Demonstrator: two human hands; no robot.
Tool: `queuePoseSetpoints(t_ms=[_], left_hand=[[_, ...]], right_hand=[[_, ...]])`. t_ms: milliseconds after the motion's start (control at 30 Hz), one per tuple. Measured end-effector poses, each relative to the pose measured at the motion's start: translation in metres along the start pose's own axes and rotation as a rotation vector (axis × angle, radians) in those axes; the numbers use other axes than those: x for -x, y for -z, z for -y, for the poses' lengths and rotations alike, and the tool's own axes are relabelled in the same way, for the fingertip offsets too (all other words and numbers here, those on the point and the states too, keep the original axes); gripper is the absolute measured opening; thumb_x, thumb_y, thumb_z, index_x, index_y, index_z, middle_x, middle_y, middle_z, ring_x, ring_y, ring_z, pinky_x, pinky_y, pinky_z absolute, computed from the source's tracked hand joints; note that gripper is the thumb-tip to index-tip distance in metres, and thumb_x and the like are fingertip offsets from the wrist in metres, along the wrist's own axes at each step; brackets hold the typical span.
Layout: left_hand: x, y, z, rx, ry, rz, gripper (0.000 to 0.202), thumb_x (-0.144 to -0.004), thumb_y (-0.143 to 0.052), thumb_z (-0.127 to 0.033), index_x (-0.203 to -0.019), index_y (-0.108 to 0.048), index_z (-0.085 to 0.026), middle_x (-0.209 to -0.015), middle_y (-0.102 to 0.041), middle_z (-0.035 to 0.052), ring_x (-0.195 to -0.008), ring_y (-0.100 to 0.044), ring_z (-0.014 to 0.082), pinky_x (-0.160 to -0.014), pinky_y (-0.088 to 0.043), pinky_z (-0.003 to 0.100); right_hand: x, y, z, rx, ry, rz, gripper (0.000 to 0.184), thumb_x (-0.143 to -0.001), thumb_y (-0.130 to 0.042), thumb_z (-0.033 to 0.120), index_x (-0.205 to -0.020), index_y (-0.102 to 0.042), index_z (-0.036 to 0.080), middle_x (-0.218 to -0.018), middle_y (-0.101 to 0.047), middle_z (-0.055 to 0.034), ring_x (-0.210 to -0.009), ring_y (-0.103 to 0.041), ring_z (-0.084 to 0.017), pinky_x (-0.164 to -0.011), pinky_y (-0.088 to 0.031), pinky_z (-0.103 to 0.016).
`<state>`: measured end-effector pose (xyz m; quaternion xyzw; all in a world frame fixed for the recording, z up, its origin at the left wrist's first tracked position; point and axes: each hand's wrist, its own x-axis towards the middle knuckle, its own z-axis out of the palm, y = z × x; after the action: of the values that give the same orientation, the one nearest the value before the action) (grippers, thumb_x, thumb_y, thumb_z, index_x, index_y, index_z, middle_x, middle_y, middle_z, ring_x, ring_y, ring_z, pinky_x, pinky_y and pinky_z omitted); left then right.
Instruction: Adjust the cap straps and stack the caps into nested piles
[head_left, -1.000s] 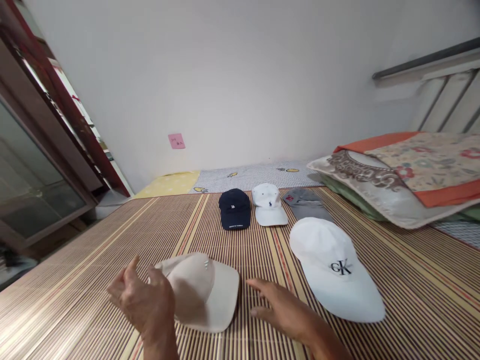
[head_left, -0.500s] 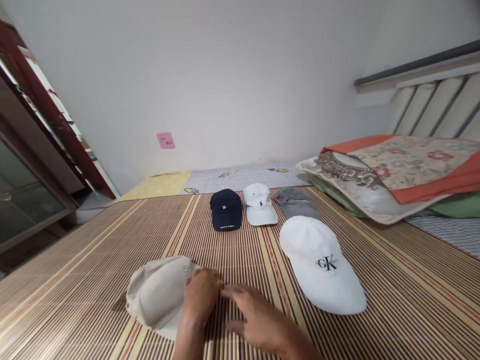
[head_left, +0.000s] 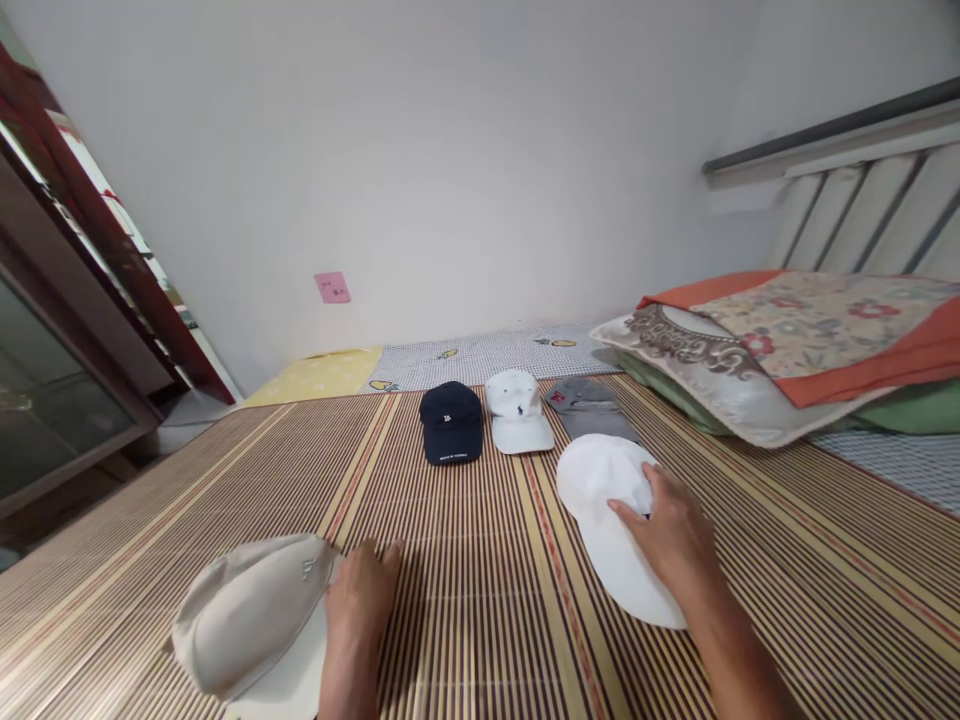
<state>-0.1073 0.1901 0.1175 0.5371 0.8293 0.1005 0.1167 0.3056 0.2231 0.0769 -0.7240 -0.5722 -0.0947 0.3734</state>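
On mat (head_left: pixel 465 560) | LH (head_left: pixel 364 590) palm-down @ beige cap (head_left: pixel 251 610) | RH (head_left: pixel 671 525) thumb-spread @ wht cap (head_left: pixel 596 480)

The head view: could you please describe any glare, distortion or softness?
Head view: pale glare on the striped mat, lower left; the glass panel at left leans, probably lens distortion; writing on the pink note is too soft to read.

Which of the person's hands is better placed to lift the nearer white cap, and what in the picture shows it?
Probably the right hand: it is over the nearer white cap, seemingly touching its crown. The left hand is across the mat, at the beige cap's brim.
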Motion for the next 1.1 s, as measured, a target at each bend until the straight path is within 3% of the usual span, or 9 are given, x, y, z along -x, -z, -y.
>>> queuePoseSetpoints(t_ms=[100,233,333,433,533,600,833,967,1100], left_hand=[[-0.003,-0.001,0.001,0.187,-0.042,-0.112,0.061,-0.095,-0.042,-0.052,-0.126,-0.068,-0.007,-0.127,-0.074,0.0268,-0.126,-0.066,0.0428,-0.102,-0.051,0.052],[0.001,-0.004,-0.012,0.665,-0.202,-0.116,0.058,-0.085,-0.055,-0.061,-0.110,-0.075,-0.013,-0.119,-0.079,0.0214,-0.120,-0.071,0.0388,-0.103,-0.054,0.050],[0.013,-0.007,-0.032,1.021,-0.260,0.072,0.061,-0.075,-0.069,-0.069,-0.103,-0.077,-0.015,-0.109,-0.082,0.0183,-0.112,-0.075,0.0373,-0.102,-0.056,0.052],[0.033,-0.006,-0.056,1.270,-0.262,0.293,0.066,-0.076,-0.076,-0.069,-0.114,-0.078,-0.016,-0.107,-0.082,0.0171,-0.109,-0.076,0.0337,-0.104,-0.056,0.051],[0.053,0.003,-0.077,1.515,-0.336,0.462,0.056,-0.087,-0.073,-0.060,-0.125,-0.075,-0.019,-0.126,-0.078,0.0164,-0.119,-0.072,0.0316,-0.108,-0.054,0.048],[0.062,0.012,-0.085,1.655,-0.371,0.499,0.046,-0.092,-0.072,-0.050,-0.127,-0.075,-0.021,-0.138,-0.072,0.0151,-0.128,-0.066,0.0312,-0.111,-0.052,0.045],[0.078,0.038,-0.090,1.819,-0.393,0.362,0.060,-0.086,-0.077,-0.033,-0.143,-0.062,-0.024,-0.153,-0.060,0.0124,-0.146,-0.050,0.0322,-0.115,-0.048,0.039],[0.094,0.050,-0.091,1.719,-0.586,0.403,0.082,-0.083,-0.079,-0.031,-0.158,-0.045,-0.032,-0.160,-0.054,0.0101,-0.147,-0.048,0.0359,-0.114,-0.049,0.044],[0.102,0.051,-0.090,1.662,-0.559,0.331,0.074,-0.090,-0.074,-0.033,-0.158,-0.045,-0.034,-0.158,-0.055,0.0093,-0.143,-0.052,0.0329,-0.111,-0.050,0.040]], right_hand=[[0.003,-0.004,0.002,-0.024,0.001,0.074,0.027,-0.087,-0.049,0.034,-0.101,-0.065,0.016,-0.103,-0.072,-0.0221,-0.097,-0.068,-0.036,-0.085,-0.053,-0.047],[0.001,0.008,0.017,-0.195,-0.046,0.095,0.019,-0.086,-0.045,0.036,-0.084,-0.059,0.024,-0.081,-0.069,-0.0122,-0.077,-0.065,-0.030,-0.070,-0.048,-0.039],[-0.001,0.027,0.039,-0.402,-0.098,0.127,0.022,-0.084,-0.053,0.046,-0.076,-0.056,0.026,-0.064,-0.061,-0.0025,-0.061,-0.058,-0.024,-0.061,-0.044,-0.034],[0.001,0.044,0.065,-0.604,-0.110,0.200,0.027,-0.083,-0.060,0.050,-0.073,-0.059,0.025,-0.060,-0.061,0.0000,-0.058,-0.057,-0.022,-0.057,-0.043,-0.030],[0.004,0.053,0.085,-0.800,-0.071,0.278,0.029,-0.087,-0.063,0.050,-0.084,-0.067,0.021,-0.072,-0.070,-0.0026,-0.067,-0.064,-0.022,-0.060,-0.047,-0.028],[0.007,0.055,0.092,-0.870,-0.013,0.316,0.028,-0.091,-0.065,0.048,-0.089,-0.069,0.021,-0.078,-0.072,-0.0031,-0.071,-0.066,-0.022,-0.064,-0.049,-0.027],[0.006,0.065,0.098,-0.955,0.147,0.368,0.023,-0.094,-0.066,0.042,-0.086,-0.069,0.020,-0.079,-0.071,-0.0025,-0.075,-0.067,-0.020,-0.070,-0.052,-0.026],[0.007,0.070,0.100,-0.942,0.082,0.363,0.021,-0.094,-0.065,0.041,-0.091,-0.071,0.021,-0.082,-0.074,-0.0032,-0.077,-0.070,-0.021,-0.069,-0.053,-0.027],[0.007,0.072,0.103,-0.881,0.052,0.406,0.022,-0.090,-0.064,0.033,-0.104,-0.076,0.022,-0.097,-0.079,-0.0072,-0.086,-0.074,-0.025,-0.074,-0.057,-0.031]])
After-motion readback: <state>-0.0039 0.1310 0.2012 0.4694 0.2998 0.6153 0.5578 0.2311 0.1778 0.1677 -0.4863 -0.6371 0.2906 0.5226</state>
